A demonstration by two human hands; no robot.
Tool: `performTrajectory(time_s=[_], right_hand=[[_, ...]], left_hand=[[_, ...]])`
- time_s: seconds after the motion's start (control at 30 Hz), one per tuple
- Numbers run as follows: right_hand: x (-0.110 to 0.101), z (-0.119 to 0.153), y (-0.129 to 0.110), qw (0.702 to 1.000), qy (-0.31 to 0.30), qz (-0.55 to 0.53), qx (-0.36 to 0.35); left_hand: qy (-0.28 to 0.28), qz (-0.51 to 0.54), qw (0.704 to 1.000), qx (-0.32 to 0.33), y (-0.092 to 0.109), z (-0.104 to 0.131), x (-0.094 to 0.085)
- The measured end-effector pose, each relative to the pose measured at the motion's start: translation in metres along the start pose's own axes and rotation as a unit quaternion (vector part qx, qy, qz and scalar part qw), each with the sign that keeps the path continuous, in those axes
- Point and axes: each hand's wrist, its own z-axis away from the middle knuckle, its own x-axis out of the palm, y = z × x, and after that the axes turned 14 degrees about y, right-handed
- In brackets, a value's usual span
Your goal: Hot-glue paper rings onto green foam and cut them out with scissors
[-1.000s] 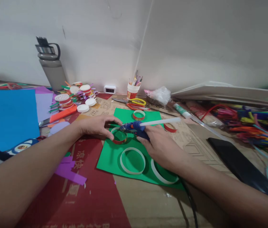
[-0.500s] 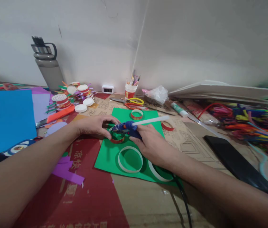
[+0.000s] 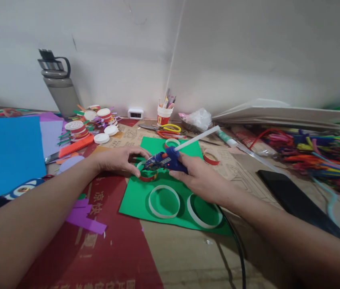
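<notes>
A blue hot glue gun (image 3: 167, 159), with a white glue stick (image 3: 198, 138) jutting from its back, is gripped by my right hand (image 3: 198, 174). Its nozzle end reaches over a red and white paper ring (image 3: 148, 177) on a green sheet (image 3: 136, 200). My left hand (image 3: 126, 160) is closed on that ring's left side, thumb and fingers curved around its edge. Nearer to me on the sheet lie two larger white rings, a left one (image 3: 164, 217) and a right one (image 3: 191, 212). Behind the gun, another red and white ring (image 3: 172, 142) is partly hidden.
A red ring (image 3: 211, 161) lies right of the sheet, near a black phone (image 3: 299, 204). Scissors (image 3: 170, 128), a pen cup (image 3: 164, 115) and an orange cutter knife (image 3: 76, 145) are farther back. The gun's black cord (image 3: 240, 249) trails toward me. A tall bottle (image 3: 60, 86) stands back left.
My right hand has shifted slightly right and tilted the glue gun, so the glue stick now points more steeply upward. My left hand stays at the ring.
</notes>
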Motion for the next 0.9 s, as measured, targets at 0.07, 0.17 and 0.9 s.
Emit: performTrajectory(time_s=[0.07, 0.17, 0.9], right_hand=[[-0.002, 0.0, 0.002, 1.0, 0.015, -0.003, 0.002], [-0.001, 0.001, 0.004, 0.999, 0.033, -0.004, -0.01], [0.006, 0.002, 0.002, 0.998, 0.022, -0.021, -0.046]], left_hand=[[-0.001, -0.013, 1.0, 0.004, 0.0, 0.0, -0.001], [0.0, -0.015, 1.0, 0.011, -0.003, 0.0, -0.001], [-0.014, -0.006, 1.0, -0.004, 0.004, -0.001, -0.008]])
